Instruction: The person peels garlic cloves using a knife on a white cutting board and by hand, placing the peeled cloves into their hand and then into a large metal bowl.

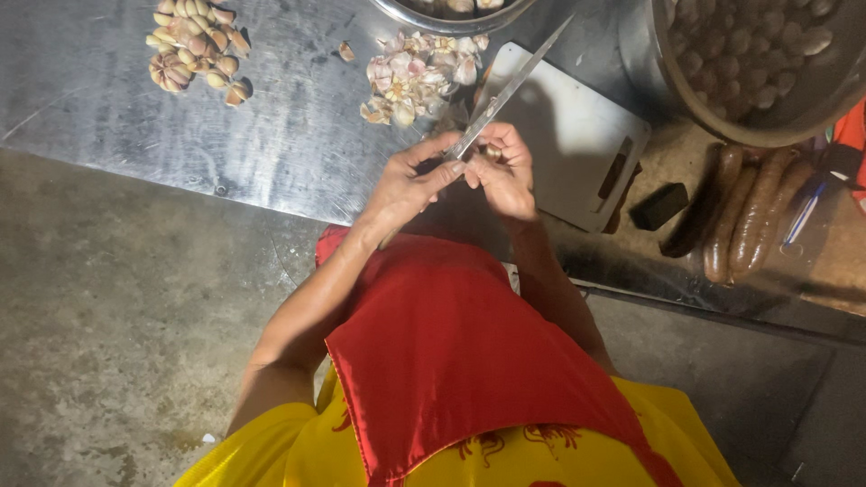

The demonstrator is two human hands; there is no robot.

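Seen from above, the left hand [406,185] is closed around the handle of a knife [505,90], whose long, narrow steel blade runs up and to the right, out over the white cutting board [577,135]. The right hand [503,171] is curled shut on a garlic clove [492,153], pinched between thumb and fingertips just beside the base of the blade; the clove is small, pale and brownish, mostly hidden by the fingers, so whether its skin is on cannot be told. Both hands meet above the near edge of the steel table [271,135], just beside the left edge of the board. Beyond the hands lies a heap of papery peels [415,77], white with pink and purple tints, touching the board's upper left corner. Farther left, well apart, sits a pile of unpeeled cloves [194,45], tan and glossy, with one partly broken bulb among them. A single loose clove [346,51] lies between the two heaps. At the top edge a metal bowl [451,18] shows only its rim, and at upper right a large steel pot [767,126] holds many pale rounded pieces. Below the pot lie brown sausages [749,216], near a small dark block [658,206]. The person wears a red apron [451,361] over a yellow shirt [271,451].
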